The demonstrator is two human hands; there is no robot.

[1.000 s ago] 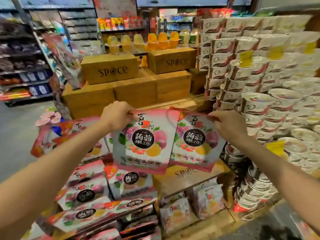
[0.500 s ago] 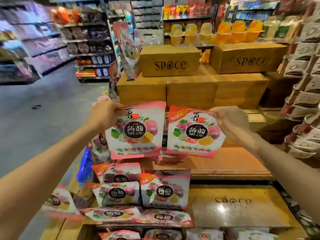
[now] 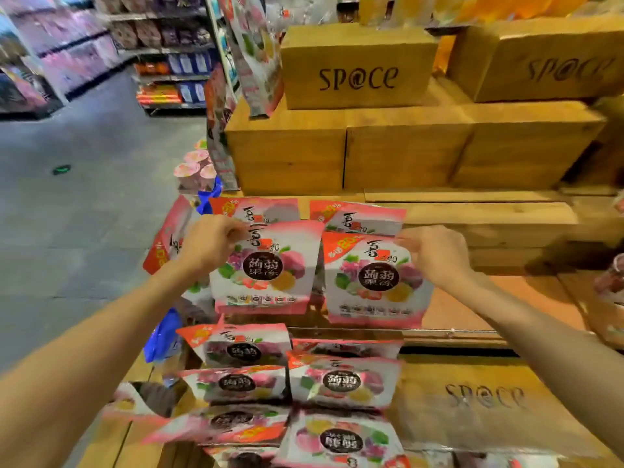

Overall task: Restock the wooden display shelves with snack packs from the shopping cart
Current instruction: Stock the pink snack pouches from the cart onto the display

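Head view: stepped wooden display shelves (image 3: 472, 231) filling right and centre of frame, rows of pink snack packs (image 3: 341, 383) lying lower centre. At mid-frame, left hand (image 3: 209, 241) pinching top corner of left pack (image 3: 266, 268), right hand (image 3: 435, 255) pinching top of right pack (image 3: 374, 282), both upright, side by side.
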